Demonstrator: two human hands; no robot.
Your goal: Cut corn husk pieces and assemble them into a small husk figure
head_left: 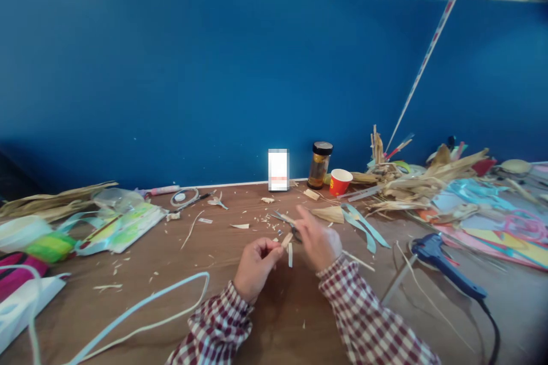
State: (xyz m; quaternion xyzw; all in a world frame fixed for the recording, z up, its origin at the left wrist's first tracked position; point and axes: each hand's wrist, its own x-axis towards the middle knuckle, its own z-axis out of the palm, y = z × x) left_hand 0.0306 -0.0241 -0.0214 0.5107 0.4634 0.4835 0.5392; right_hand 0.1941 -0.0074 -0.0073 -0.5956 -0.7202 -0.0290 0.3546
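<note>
My left hand [256, 266] is closed in a pinch on a small tan strip of dried husk [286, 239] above the brown table [240, 319]. My right hand [315, 241] is wrapped round the handles of a pair of scissors [283, 218], whose blades point left and away over the strip. Another pale strip [290, 255] hangs just below the two hands. Both sleeves are red and white check. Small husk scraps lie scattered on the table around the hands.
A blue partition wall [214, 80] closes the back. A blue glue gun [445, 265] with cable lies right. A red paper cup [340, 181] and a dark-lidded jar [320, 165] stand behind, beside a husk pile [423, 182]. Light blue strips [141, 308] and packets [120, 222] lie left.
</note>
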